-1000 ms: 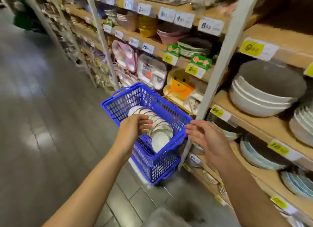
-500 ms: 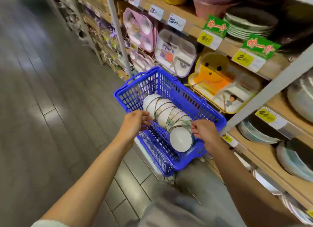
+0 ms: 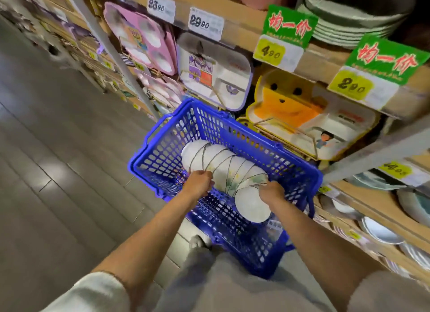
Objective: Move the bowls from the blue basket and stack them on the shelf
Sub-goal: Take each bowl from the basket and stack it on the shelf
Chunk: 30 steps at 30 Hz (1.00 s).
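Observation:
A blue plastic basket stands on the floor in front of the shelving. Inside it a row of several nested white bowls with dark rims and faint green leaf prints lies on its side. My left hand has its fingers curled over the left side of the row near its middle. At the row's near end, my right hand grips the rim of the closest bowl, whose white inside faces me.
Wooden shelves run along the right, holding stacked plates and bowls low down and children's divided trays above the basket. A grey metal upright crosses at the right. Grey tiled floor lies to the left.
Both hands have gone down into the basket and closed on the row of bowls. The view has tilted down and drawn nearer to the basket.

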Each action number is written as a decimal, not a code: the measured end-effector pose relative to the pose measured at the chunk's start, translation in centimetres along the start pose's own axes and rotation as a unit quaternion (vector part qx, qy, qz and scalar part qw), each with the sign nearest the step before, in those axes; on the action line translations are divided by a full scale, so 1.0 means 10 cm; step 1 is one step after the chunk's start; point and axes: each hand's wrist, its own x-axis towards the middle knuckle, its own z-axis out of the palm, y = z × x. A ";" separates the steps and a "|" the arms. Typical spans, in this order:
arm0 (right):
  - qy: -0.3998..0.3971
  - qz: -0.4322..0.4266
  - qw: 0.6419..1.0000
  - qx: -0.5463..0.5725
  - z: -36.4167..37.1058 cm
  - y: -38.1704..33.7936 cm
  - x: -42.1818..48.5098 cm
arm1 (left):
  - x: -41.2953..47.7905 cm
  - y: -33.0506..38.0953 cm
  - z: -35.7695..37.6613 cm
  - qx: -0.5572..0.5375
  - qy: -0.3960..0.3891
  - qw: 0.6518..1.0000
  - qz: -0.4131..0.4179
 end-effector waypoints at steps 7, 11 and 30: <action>-0.027 0.043 0.993 -0.107 0.37 0.16 0.28 | 0.69 -0.23 0.25 0.213 -0.135 0.967 -0.030; -0.015 0.047 0.992 -0.118 0.55 0.29 0.41 | 0.83 -0.42 0.31 0.268 -0.221 0.937 -0.027; 0.006 0.074 0.972 -0.224 0.50 0.20 0.24 | 1.00 -0.49 0.48 0.350 -0.319 0.880 -0.015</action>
